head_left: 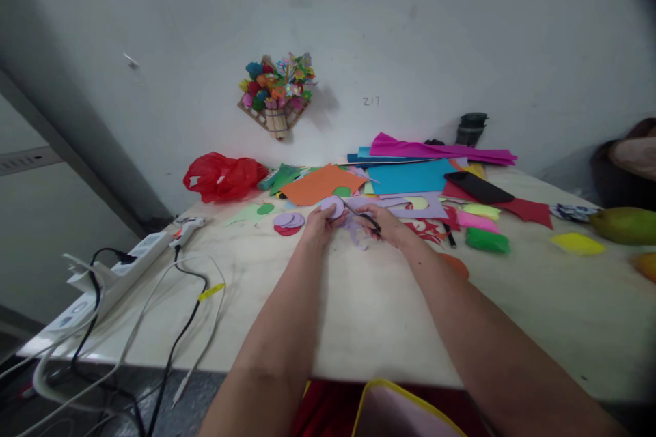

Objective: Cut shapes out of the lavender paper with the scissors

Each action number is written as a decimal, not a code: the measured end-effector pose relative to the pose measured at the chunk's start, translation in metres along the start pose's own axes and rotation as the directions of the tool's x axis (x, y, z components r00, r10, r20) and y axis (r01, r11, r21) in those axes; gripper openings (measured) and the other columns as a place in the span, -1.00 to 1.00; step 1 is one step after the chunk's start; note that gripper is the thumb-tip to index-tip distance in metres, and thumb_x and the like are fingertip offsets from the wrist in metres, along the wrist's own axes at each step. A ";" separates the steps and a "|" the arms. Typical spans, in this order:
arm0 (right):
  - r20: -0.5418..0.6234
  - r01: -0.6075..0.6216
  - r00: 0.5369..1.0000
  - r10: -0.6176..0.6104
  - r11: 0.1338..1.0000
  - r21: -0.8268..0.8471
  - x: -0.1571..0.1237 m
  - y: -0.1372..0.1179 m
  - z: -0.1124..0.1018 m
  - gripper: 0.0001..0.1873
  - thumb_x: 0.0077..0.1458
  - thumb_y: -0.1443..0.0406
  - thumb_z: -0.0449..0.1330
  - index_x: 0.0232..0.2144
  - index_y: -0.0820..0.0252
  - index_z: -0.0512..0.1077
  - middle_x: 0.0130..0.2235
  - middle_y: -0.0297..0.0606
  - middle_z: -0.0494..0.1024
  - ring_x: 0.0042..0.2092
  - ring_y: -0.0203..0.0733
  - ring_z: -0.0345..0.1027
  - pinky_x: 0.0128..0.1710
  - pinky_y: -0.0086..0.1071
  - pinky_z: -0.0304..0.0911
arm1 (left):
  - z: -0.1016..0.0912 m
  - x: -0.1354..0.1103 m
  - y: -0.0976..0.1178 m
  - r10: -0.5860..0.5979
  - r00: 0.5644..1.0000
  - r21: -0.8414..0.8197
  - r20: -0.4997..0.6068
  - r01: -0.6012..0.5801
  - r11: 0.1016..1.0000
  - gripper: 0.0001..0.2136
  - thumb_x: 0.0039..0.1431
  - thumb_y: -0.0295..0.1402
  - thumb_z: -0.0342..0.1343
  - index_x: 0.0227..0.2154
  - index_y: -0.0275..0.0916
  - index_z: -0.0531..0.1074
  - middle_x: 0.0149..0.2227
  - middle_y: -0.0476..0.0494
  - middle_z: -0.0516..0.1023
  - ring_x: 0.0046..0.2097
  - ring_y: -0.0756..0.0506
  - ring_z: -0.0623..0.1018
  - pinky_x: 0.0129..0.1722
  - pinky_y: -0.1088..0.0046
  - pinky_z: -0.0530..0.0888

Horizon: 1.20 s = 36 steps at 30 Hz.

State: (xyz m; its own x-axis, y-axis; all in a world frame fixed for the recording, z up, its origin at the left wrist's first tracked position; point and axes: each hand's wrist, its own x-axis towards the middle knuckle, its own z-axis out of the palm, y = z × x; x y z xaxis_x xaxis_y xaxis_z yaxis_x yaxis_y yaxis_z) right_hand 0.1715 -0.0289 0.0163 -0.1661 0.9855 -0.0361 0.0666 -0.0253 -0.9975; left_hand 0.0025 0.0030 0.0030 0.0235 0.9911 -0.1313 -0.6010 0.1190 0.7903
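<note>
My left hand (320, 224) pinches a round lilac paper disc (332, 205) above the middle of the table. In my right hand (383, 223) is a pair of scissors (367, 220) with black handles, its blades pointing left at the disc's edge. Lilac paper scraps (357, 232) lie beneath and between the hands. Left of them, several cut lilac circles (288, 220) overlap a red circle (287, 231). A lilac sheet with cut-out openings (435, 206) lies just beyond my right hand.
Behind my hands lie orange paper (318, 186), blue sheets (404, 177) and a phone (479, 188). A power strip (138, 256), cables and a glue gun (188, 229) occupy the left. Clay packets (486, 240) and a mango (625, 225) sit right. A red bag (223, 176) stands back left.
</note>
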 end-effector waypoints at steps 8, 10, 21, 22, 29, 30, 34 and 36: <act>0.001 -0.013 1.000 0.013 1.000 -0.015 0.000 0.001 -0.001 -0.65 -0.08 0.24 0.31 -0.20 0.17 0.38 -0.72 -0.56 0.27 -0.71 -0.38 -0.01 -0.73 -0.50 -0.10 | 0.002 -0.001 0.002 -0.005 0.999 -0.030 -0.040 0.003 1.000 -0.80 0.19 -0.64 0.14 -0.13 -0.48 0.50 -0.26 -0.33 0.65 -0.31 -0.14 0.68 -0.33 0.45 0.64; 0.003 -0.015 1.000 0.015 1.000 -0.015 0.001 0.003 -0.002 -0.63 -0.08 0.23 0.32 -0.19 0.17 0.38 -0.71 -0.57 0.28 -0.72 -0.38 -0.01 -0.72 -0.50 -0.09 | 0.002 0.000 0.001 0.000 0.999 -0.033 -0.052 -0.002 0.999 -0.79 0.19 -0.64 0.14 -0.11 -0.46 0.51 -0.27 -0.32 0.65 -0.31 -0.13 0.68 -0.33 0.44 0.65; -0.004 -0.084 0.996 0.084 0.995 0.048 -0.002 0.001 0.001 -0.70 -0.05 0.23 0.30 -0.23 0.13 0.38 -0.71 -0.51 0.32 -0.72 -0.35 0.10 -0.75 -0.52 -0.04 | 0.002 0.000 0.001 -0.012 1.000 -0.035 -0.026 0.011 0.999 -0.65 0.14 -0.60 0.25 0.01 -0.43 0.48 -0.21 -0.36 0.66 -0.28 -0.17 0.71 -0.36 0.47 0.66; 0.000 -0.076 0.997 0.076 0.996 0.044 -0.002 0.000 0.001 -0.70 -0.05 0.23 0.31 -0.24 0.13 0.38 -0.71 -0.51 0.33 -0.73 -0.36 0.10 -0.75 -0.52 -0.04 | 0.002 0.000 0.001 -0.014 1.000 -0.030 -0.022 0.013 0.999 -0.64 0.14 -0.59 0.25 0.02 -0.43 0.48 -0.20 -0.36 0.66 -0.28 -0.17 0.71 -0.37 0.48 0.65; 0.012 -0.029 1.000 0.029 0.999 0.014 -0.003 0.001 0.002 -0.73 0.00 0.24 0.32 -0.24 0.15 0.38 -0.71 -0.50 0.33 -0.72 -0.36 0.10 -0.75 -0.53 0.01 | 0.000 0.001 0.000 -0.014 1.000 0.002 0.011 0.014 1.000 -0.75 0.17 -0.61 0.20 -0.07 -0.46 0.49 -0.24 -0.36 0.66 -0.33 -0.13 0.69 -0.38 0.48 0.64; 0.009 -0.032 0.999 0.031 0.999 0.013 -0.003 0.001 0.002 -0.73 0.00 0.24 0.32 -0.24 0.15 0.39 -0.71 -0.50 0.32 -0.72 -0.36 0.09 -0.74 -0.53 0.01 | 0.000 0.001 0.000 -0.010 1.000 0.005 0.013 0.010 1.000 -0.76 0.16 -0.61 0.20 -0.09 -0.46 0.50 -0.25 -0.36 0.66 -0.33 -0.13 0.69 -0.37 0.47 0.64; 0.006 -0.032 0.999 0.032 0.999 0.002 -0.003 0.001 0.002 -0.73 0.00 0.23 0.33 -0.24 0.15 0.39 -0.71 -0.50 0.33 -0.71 -0.35 0.11 -0.73 -0.52 0.00 | -0.001 0.002 -0.002 0.001 1.000 0.014 0.016 -0.001 1.000 -0.76 0.12 -0.60 0.26 -0.12 -0.45 0.52 -0.24 -0.35 0.66 -0.31 -0.16 0.69 -0.36 0.44 0.64; 0.002 -0.034 0.999 0.034 0.999 -0.001 -0.003 0.002 0.002 -0.71 -0.02 0.22 0.34 -0.24 0.15 0.40 -0.71 -0.50 0.33 -0.71 -0.35 0.11 -0.73 -0.52 0.00 | -0.001 0.002 -0.002 0.000 1.000 0.020 0.019 -0.001 1.000 -0.77 0.11 -0.60 0.25 -0.14 -0.45 0.52 -0.24 -0.35 0.66 -0.29 -0.17 0.69 -0.34 0.43 0.64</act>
State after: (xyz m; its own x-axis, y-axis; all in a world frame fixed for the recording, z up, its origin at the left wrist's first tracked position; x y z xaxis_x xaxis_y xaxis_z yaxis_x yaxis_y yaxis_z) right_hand 0.1698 -0.0321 0.0147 -0.1661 0.9836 -0.0702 0.0728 -0.0588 -0.9956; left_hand 0.0033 0.0047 0.0003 0.0383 0.9921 -0.1198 -0.5852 0.1195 0.8020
